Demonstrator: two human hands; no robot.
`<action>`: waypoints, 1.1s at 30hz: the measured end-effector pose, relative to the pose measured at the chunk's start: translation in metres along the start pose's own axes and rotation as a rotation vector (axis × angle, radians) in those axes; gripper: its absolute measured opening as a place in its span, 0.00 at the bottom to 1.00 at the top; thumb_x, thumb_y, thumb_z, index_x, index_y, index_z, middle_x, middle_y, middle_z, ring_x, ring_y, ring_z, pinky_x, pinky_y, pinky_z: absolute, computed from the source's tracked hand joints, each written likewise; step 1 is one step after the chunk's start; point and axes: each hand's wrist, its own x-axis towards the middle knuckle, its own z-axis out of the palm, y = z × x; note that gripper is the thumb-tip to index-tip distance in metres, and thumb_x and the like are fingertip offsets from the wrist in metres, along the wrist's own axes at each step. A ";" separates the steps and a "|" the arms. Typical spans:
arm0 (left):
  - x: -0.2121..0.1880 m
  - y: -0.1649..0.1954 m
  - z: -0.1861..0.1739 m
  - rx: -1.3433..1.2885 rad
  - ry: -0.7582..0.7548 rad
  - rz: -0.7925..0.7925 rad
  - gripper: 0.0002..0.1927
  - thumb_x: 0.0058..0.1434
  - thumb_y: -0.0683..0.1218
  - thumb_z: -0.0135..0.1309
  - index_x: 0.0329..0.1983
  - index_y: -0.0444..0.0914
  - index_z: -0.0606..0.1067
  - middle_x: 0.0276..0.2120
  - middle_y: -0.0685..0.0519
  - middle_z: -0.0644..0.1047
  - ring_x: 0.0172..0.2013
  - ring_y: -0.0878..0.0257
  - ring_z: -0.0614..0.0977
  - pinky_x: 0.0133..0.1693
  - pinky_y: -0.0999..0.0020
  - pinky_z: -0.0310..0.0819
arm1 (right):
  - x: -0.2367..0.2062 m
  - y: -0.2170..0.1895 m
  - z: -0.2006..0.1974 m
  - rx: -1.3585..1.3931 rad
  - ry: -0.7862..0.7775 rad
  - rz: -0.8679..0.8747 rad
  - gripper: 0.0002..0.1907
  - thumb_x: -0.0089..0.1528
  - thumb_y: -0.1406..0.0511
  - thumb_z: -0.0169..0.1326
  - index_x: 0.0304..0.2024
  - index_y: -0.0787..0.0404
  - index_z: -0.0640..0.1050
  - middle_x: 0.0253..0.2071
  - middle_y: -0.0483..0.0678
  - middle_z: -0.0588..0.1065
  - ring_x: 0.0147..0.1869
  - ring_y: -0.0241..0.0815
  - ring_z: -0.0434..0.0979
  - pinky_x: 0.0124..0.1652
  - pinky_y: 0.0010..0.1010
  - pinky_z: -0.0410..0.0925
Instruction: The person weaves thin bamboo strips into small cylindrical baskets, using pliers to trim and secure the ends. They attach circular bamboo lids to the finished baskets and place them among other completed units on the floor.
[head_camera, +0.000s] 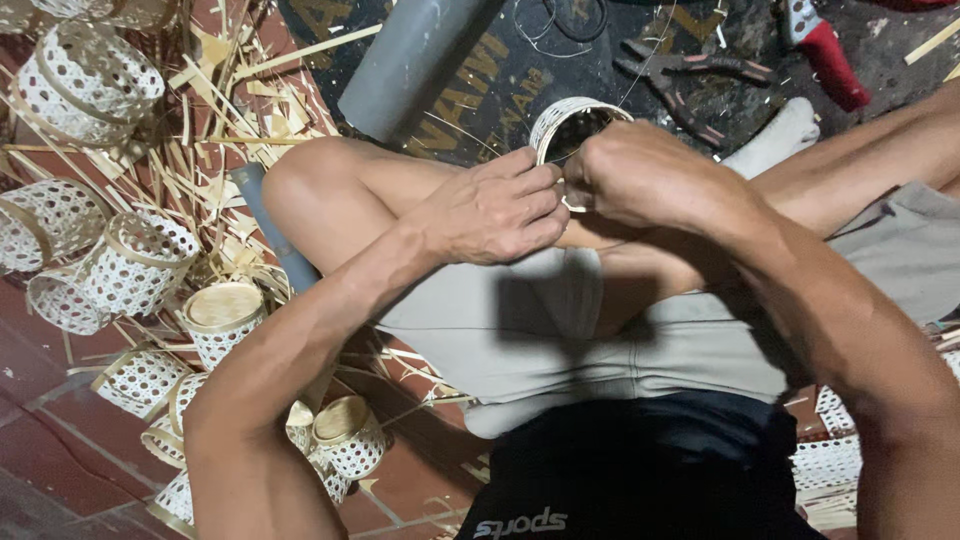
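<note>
Both hands (560, 195) grip a small woven basket (572, 125) (lower half hidden).

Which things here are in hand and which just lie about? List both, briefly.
In hand: small woven basket gripped at its rim by left hand and right hand.

Lying about: finished woven baskets, bamboo strips, grey pipe, pliers, red-handled tool.

left hand (495, 210): fingers pinched | right hand (640, 175): fisted (knuckles up)
</note>
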 end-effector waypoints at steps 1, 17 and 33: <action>0.000 0.000 0.000 -0.005 0.003 0.000 0.12 0.56 0.45 0.57 0.42 0.35 0.74 0.36 0.53 0.74 0.44 0.58 0.75 0.47 0.63 0.69 | 0.001 0.000 -0.002 0.004 -0.041 0.003 0.06 0.55 0.67 0.58 0.32 0.63 0.83 0.29 0.61 0.78 0.35 0.63 0.79 0.35 0.51 0.70; -0.002 0.003 -0.003 -0.054 -0.031 -0.004 0.14 0.57 0.44 0.57 0.45 0.33 0.75 0.43 0.49 0.76 0.48 0.57 0.77 0.49 0.62 0.71 | -0.006 -0.011 -0.014 -0.007 -0.222 0.049 0.05 0.52 0.68 0.58 0.29 0.63 0.81 0.26 0.61 0.78 0.31 0.60 0.80 0.36 0.48 0.71; 0.011 0.021 -0.005 -0.060 -0.125 -0.193 0.13 0.60 0.44 0.56 0.46 0.32 0.76 0.37 0.51 0.75 0.43 0.57 0.76 0.40 0.63 0.73 | -0.056 0.009 0.037 -0.043 0.618 -0.368 0.31 0.56 0.55 0.67 0.53 0.69 0.78 0.30 0.45 0.77 0.42 0.43 0.76 0.44 0.39 0.60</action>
